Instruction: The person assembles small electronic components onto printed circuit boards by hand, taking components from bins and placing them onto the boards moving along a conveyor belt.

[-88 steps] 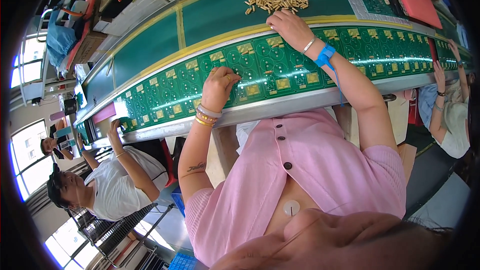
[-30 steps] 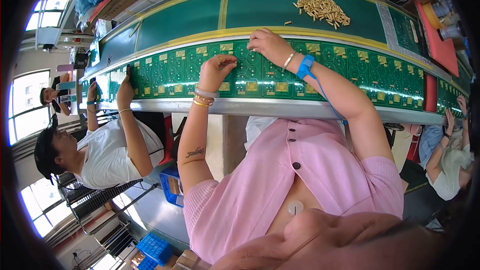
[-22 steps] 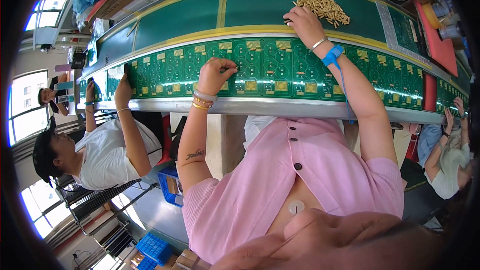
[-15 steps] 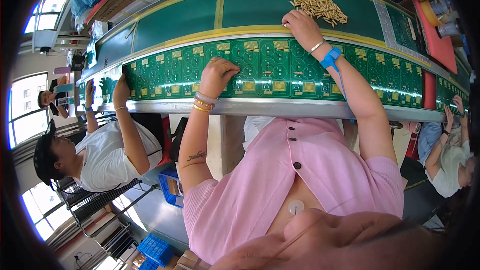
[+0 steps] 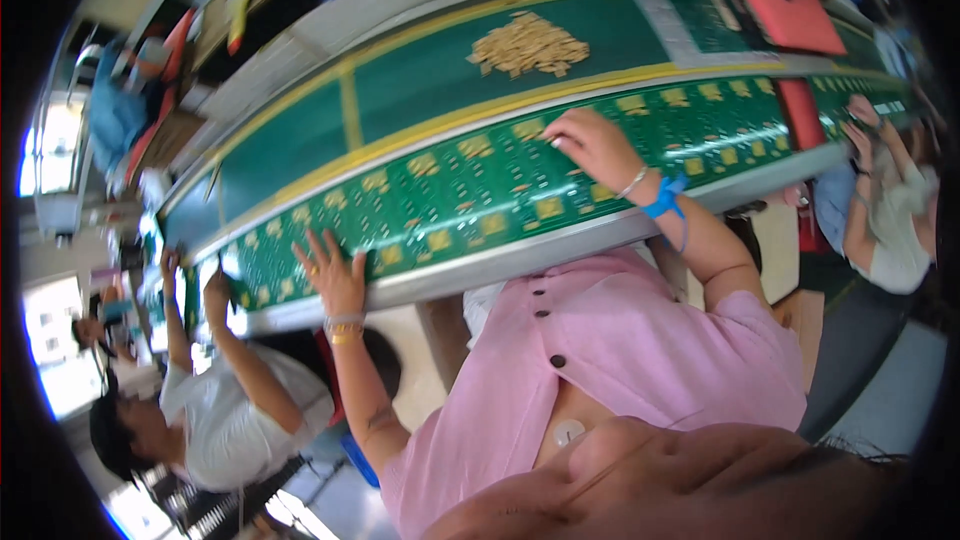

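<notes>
A long row of green circuit boards (image 5: 490, 186) runs across in front of me, with pale yellow pads and small parts on them. My left hand (image 5: 337, 278) lies on the boards' near edge at left, its fingers spread and nothing in them. Over the middle of the row, my right hand (image 5: 592, 148) is closed in a pinch just above a board. What its fingertips hold, if anything, is too blurred to make out. A blue strap (image 5: 667, 198) is around that wrist. Beyond the boards lies a pile of small tan cylindrical parts (image 5: 532, 44).
A metal rail (image 5: 450, 265) borders the boards' near side. The green bench top (image 5: 415, 105) behind them carries yellow tape. A red block (image 5: 798, 112) interrupts the row at right. One co-worker in a white shirt (image 5: 240, 420) reaches over the line at left; another person (image 5: 895, 210) works at right.
The view has swung and tilted. My left hand has gone from a pinch over the boards to spread fingers farther left. My right hand has come from beside the pile to over a board.
</notes>
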The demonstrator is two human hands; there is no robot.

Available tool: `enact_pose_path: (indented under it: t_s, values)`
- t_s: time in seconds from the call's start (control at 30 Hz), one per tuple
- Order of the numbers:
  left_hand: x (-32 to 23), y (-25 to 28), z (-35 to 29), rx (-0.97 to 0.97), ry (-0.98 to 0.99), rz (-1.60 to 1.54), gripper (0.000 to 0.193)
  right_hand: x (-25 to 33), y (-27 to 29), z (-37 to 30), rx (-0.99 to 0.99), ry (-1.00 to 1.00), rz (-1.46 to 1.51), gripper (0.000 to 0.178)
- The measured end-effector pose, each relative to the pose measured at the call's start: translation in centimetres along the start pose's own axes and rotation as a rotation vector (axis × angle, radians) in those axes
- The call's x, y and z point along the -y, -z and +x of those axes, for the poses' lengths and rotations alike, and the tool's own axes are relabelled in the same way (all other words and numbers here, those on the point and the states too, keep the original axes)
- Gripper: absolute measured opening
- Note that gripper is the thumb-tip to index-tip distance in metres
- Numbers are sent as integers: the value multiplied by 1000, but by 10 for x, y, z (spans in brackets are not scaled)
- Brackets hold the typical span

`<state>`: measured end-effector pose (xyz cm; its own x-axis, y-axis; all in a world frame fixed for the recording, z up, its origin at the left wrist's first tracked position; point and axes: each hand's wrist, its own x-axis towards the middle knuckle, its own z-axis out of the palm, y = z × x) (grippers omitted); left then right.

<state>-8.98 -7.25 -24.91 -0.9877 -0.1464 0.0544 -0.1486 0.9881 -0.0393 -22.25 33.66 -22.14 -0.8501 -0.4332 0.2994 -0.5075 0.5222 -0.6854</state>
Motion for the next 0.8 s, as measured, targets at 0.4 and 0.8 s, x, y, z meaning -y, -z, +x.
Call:
enact_pose_path:
  t_s: [0.4, 0.8]
  values:
    - [-78, 15, 6, 95, -358, -186, 90, 1, -4, -37, -43, -210, 225, 12]
    - [-144, 57, 62, 27, -532, -254, 54, -14, 12, -37, -103, -144, 202, 12]
